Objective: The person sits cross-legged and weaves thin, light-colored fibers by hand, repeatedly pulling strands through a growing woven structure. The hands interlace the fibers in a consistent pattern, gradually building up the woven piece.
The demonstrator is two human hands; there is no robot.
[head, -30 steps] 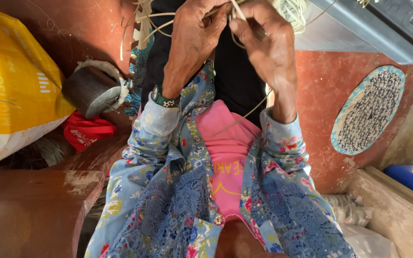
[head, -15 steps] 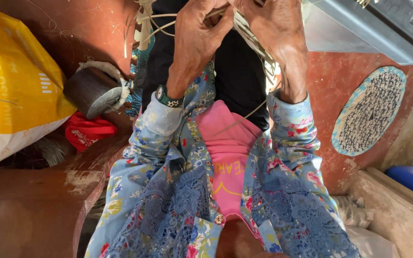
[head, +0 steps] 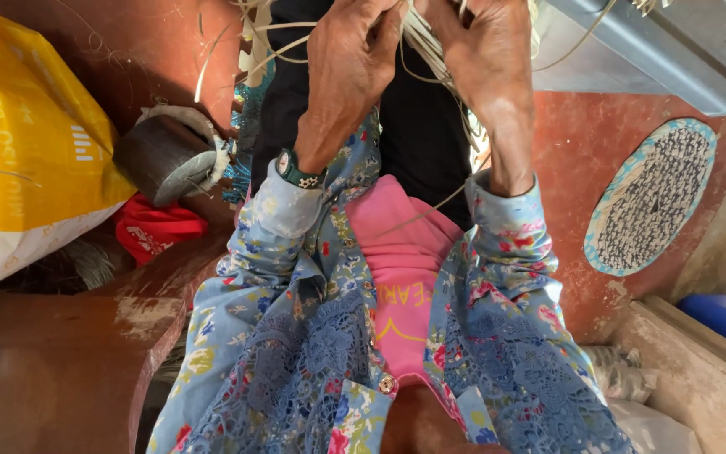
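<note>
Both hands sit higher and closer to the top edge than half a second ago, and the forearms fill more of the view; the right hand (head: 485, 63) has drawn nearer the left hand (head: 353, 59), while the bundle of pale straw strands (head: 437, 50) between them has gathered tighter. Left-hand fingers are curled shut on the strands at the upper edge; right-hand fingers are likewise closed around them, though the fingertips are cut off by the frame.

Strands lie between the two hands, over the dark cloth (head: 418, 126) on the lap. Their long axis runs from upper left to lower right, the bundle fanning past the right wrist toward the pink shirt (head: 401, 252); a few loose strands curve off leftward near the top. Where the far ends point cannot be told.

Left wrist carries a green watch (head: 296, 171) at the cuff of a floral blue sleeve (head: 270, 252). Beside the left forearm lie a dark cylindrical can (head: 157, 160), a red cloth (head: 153, 229) and a yellow sack (head: 27, 143). Well apart on the right, a round woven mat (head: 650, 197) leans on the red wall.
</note>
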